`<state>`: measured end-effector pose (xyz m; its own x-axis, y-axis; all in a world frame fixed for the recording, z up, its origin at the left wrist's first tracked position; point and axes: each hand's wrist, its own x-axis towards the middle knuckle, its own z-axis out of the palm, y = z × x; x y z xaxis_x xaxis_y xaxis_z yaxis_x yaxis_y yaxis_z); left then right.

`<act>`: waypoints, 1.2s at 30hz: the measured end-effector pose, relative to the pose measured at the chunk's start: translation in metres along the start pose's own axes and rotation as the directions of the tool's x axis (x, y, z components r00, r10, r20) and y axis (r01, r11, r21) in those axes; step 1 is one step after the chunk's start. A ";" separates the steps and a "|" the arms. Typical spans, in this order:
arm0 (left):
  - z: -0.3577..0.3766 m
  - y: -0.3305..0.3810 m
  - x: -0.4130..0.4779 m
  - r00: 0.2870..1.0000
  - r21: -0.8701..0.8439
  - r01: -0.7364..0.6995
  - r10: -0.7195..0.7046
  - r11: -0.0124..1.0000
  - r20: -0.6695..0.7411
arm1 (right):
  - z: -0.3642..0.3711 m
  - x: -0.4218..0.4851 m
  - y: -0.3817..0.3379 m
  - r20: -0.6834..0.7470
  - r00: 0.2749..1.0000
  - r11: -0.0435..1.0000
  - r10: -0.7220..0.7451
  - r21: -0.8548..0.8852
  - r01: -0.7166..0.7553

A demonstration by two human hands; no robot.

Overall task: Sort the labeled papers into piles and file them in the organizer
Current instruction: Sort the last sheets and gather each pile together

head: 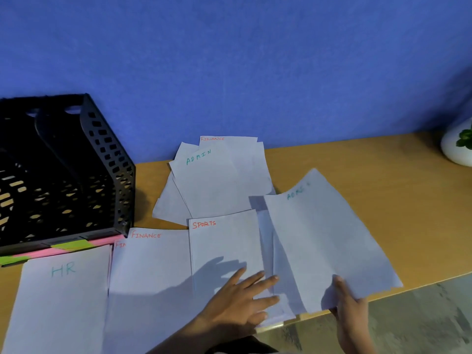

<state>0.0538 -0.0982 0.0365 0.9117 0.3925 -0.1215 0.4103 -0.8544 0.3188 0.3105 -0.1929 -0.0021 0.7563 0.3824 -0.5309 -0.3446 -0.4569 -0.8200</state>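
Note:
A black mesh organizer (109, 175) stands at the left on the wooden desk (383, 190). In front of it lie an HR pile (63, 297), a FINANCE pile (150, 277) and a SPORTS pile (224, 241). An unsorted heap (217, 182) with an ADMIN sheet on top and a FINANCE sheet behind lies further back. My right hand (350, 310) grips the near edge of an ADMIN sheet (329, 238), tilted above the desk at the right. My left hand (242, 300) rests flat, fingers spread, on the near right corner of the SPORTS pile.
A blue wall (229, 60) runs behind the desk. A white pot with a green plant (459, 146) sits at the far right. Pink and green sticky notes (69, 247) lie under the organizer's front. The desk's front edge (421, 282) runs diagonally at the right, floor beyond.

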 end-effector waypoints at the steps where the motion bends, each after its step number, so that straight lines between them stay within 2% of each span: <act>1: 0.003 -0.005 -0.003 0.999 -0.063 0.036 -0.038 0.997 -0.028 | -0.001 0.008 0.004 -0.033 0.999 0.999 0.034 -0.004 -0.034; 3: 0.010 -0.014 -0.008 0.990 -0.171 0.122 -0.131 0.978 -0.044 | -0.002 0.020 0.011 -0.084 0.994 0.997 0.070 -0.028 -0.073; 6: 0.010 -0.040 -0.011 0.952 -0.134 0.233 -0.254 0.963 -0.170 | -0.001 0.024 0.016 -0.090 0.994 0.988 0.069 -0.132 -0.081; 9: 0.001 -0.073 -0.007 0.907 -0.143 0.329 -0.355 0.933 -0.226 | 0.000 0.019 0.018 -0.034 0.999 0.960 0.019 -0.277 -0.028; 11: -0.004 -0.098 -0.001 0.875 -0.163 0.417 -0.443 0.894 -0.195 | 0.001 0.010 0.019 -0.057 0.997 0.921 -0.058 -0.389 0.032; 15: -0.013 -0.143 0.011 0.746 -0.328 0.582 -0.649 0.744 -0.149 | 0.008 -0.011 0.016 -0.356 0.887 0.844 -0.294 -0.532 0.066; 19: -0.023 -0.171 0.027 0.555 -0.368 0.744 -0.822 0.558 -0.124 | 0.010 -0.015 0.007 -0.419 0.766 0.759 -0.488 -0.637 0.134; 21: -0.025 -0.181 0.037 0.453 -0.347 0.819 -0.886 0.457 -0.097 | 0.010 -0.011 0.006 -0.374 0.732 0.687 -0.570 -0.705 0.175; 23: -0.025 -0.188 0.046 0.394 -0.311 0.863 -0.916 0.399 -0.082 | 0.011 -0.008 0.007 -0.319 0.741 0.651 -0.591 -0.732 0.203; 25: -0.023 -0.193 0.056 0.295 -0.370 0.882 -0.954 0.292 -0.050 | 0.015 -0.005 0.009 -0.279 0.759 0.645 -0.588 -0.728 0.232; 27: -0.021 -0.199 0.064 0.164 -0.485 0.864 -0.986 0.136 0.016 | 0.018 -0.006 0.008 -0.226 0.736 0.628 -0.638 -0.705 0.328; 28: -0.020 -0.202 0.066 0.121 -0.526 0.847 -0.991 0.074 0.056 | 0.020 -0.008 0.009 -0.189 0.720 0.617 -0.668 -0.681 0.394; 29: -0.018 -0.206 0.068 0.104 -0.543 0.839 -0.991 0.039 0.089 | 0.022 -0.011 0.010 -0.148 0.706 0.604 -0.693 -0.654 0.455; 31: -0.013 -0.214 0.072 0.110 -0.526 0.850 -0.986 0.030 0.122 | 0.026 -0.015 0.014 -0.071 0.688 0.571 -0.722 -0.622 0.535; 34: -0.010 -0.223 0.076 0.102 -0.517 0.855 -0.988 0.029 0.113 | 0.035 -0.020 0.022 -0.043 0.703 0.589 -0.709 -0.584 0.558; 36: -0.010 -0.225 0.077 0.071 -0.544 0.839 -0.991 -0.003 0.114 | 0.040 -0.019 0.029 -0.055 0.720 0.612 -0.692 -0.575 0.544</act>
<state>0.0316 0.1277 -0.0355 -0.3394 0.8356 -0.4320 0.7525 0.5167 0.4083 0.2642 -0.1809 -0.0245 0.8134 0.5474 0.1967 0.5200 -0.5330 -0.6675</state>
